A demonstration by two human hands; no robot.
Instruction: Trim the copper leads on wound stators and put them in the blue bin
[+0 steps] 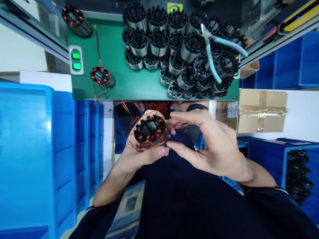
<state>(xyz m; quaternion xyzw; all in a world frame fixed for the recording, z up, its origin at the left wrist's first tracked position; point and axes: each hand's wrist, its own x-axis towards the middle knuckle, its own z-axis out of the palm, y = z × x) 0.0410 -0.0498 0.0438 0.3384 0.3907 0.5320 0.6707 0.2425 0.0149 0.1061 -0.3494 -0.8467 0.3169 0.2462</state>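
A round motor stator [150, 130] with black slots and copper windings sits in my left hand [142, 156], whose fingers and thumb wrap round it below the green bench's front edge. Loose copper wires stick out around its rim. At the stator's right side is my right hand [214, 142], its thumb and fingers apart, the fingertips beside thin copper wires. Whether those fingertips touch the wires is hard to tell. Another wound stator [101, 77] with long wire ends lies on the green bench top [119, 88], and a further one [76, 20] is at the back left.
Several unwound black stators [159, 43] stand stacked on the bench, with blue-handled cutters [210, 54] on top. A green-lit switch [76, 60] is at the left. Blue bins [25, 149] flank the left side; a cardboard box [261, 111] and more bins are at the right.
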